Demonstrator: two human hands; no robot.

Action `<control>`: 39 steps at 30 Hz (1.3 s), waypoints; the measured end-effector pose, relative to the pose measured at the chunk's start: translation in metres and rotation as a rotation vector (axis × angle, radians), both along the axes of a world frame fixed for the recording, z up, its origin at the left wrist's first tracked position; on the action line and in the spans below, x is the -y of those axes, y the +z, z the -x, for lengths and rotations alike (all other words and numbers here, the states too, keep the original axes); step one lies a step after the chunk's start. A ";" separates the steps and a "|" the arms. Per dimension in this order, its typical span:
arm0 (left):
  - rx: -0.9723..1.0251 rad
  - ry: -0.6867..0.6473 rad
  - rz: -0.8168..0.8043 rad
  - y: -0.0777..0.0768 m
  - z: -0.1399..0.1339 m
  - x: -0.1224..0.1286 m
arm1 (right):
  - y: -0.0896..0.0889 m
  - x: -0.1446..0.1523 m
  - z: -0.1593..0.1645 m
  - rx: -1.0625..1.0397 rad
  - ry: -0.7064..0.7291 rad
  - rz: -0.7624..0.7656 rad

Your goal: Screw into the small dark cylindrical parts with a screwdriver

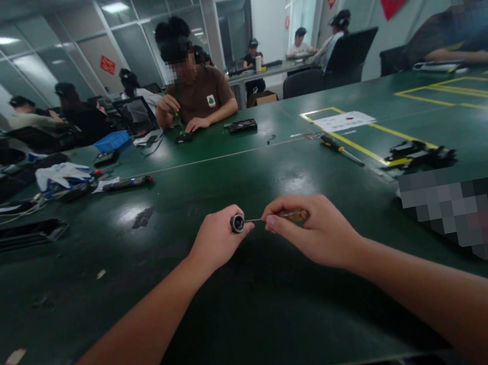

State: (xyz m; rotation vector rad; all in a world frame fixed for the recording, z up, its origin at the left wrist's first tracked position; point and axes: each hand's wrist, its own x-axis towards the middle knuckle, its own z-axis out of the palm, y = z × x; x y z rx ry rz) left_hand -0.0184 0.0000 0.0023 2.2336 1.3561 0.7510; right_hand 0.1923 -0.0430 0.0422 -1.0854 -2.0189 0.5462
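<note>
My left hand [218, 237] is closed round a small black cylindrical part [237, 224], its round open end facing me. Just to the right, my right hand [315, 226] grips a screwdriver [296, 215] by its amber, see-through handle. The thin metal shaft points left and reaches the side of the cylinder near my left thumb. Whether its tip sits in a screw is too small to tell. Both hands are above the green table [266, 310], near its front edge.
A yellow-black screwdriver [341, 149] and black parts [418, 155] lie to the right, by a paper sheet [344, 121]. At left are white gloves [64, 175], a black tool [124, 183], a blue tray [112, 141] and a black housing [11, 237]. Across the table a person [198, 96] works.
</note>
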 end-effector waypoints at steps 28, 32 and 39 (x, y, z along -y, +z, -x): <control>-0.016 -0.032 0.000 -0.003 0.001 -0.003 | -0.008 0.008 0.009 0.289 0.272 -0.178; -0.032 -0.026 0.015 -0.004 0.001 -0.003 | -0.011 0.008 0.013 0.339 0.236 -0.174; -0.117 -0.001 -0.001 -0.006 0.004 -0.006 | -0.012 0.010 0.016 0.318 0.159 -0.165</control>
